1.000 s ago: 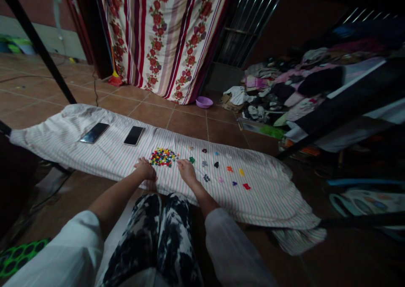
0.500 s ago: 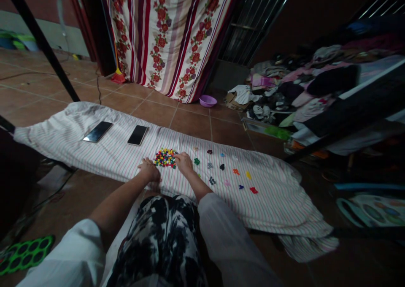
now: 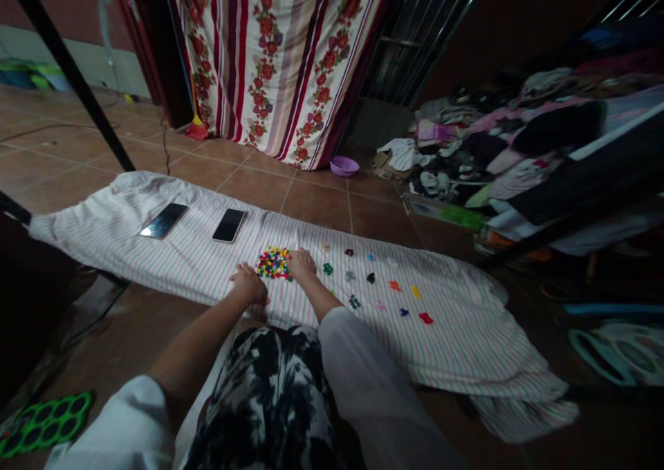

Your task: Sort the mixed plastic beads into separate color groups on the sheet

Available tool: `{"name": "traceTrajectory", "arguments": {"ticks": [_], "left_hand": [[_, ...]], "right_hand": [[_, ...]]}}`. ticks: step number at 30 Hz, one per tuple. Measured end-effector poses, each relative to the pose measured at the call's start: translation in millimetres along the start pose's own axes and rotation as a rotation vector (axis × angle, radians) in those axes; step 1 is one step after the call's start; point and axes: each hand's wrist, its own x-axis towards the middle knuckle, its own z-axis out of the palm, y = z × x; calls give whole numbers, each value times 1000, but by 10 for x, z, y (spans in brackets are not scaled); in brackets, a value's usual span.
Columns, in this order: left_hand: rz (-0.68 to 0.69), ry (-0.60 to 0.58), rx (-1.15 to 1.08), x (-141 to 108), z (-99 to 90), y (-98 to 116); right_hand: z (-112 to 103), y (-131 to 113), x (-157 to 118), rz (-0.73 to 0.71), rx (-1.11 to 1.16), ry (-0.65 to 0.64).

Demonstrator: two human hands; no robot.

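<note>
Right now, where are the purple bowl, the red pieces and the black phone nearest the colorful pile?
purple bowl [image 3: 345, 166], head view, inside
red pieces [image 3: 426, 318], head view, middle
black phone [image 3: 229, 226], head view, screen

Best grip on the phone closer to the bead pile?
Likely the two long edges, pinched across the middle from above. The phone lies flat and screen up on the striped cloth, so its thin sides offer little height. Both long edges look unobstructed, with the other phone and the bead pile standing apart.
</note>
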Motion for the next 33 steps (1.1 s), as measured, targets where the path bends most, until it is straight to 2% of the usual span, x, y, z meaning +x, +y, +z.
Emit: {"name": "traceTrajectory", "arguments": {"ticks": [8,18,23,28,33], "left_hand": [[8,-11,43,13,16,-7],[-39,-45,35,-6,-23,14],[-47,-55,45,12,-11,12],[-26,13,-2,100,92,-33],[-13,38,-50,167,154,-65]], "right_hand": [[3,-52,71,40,16,-19],[-21,36,-114,20,204,102],[4,89,-258,-50,321,185],[69,224,-411,-60,395,258],[116,540,-585,-80,482,398]]}}
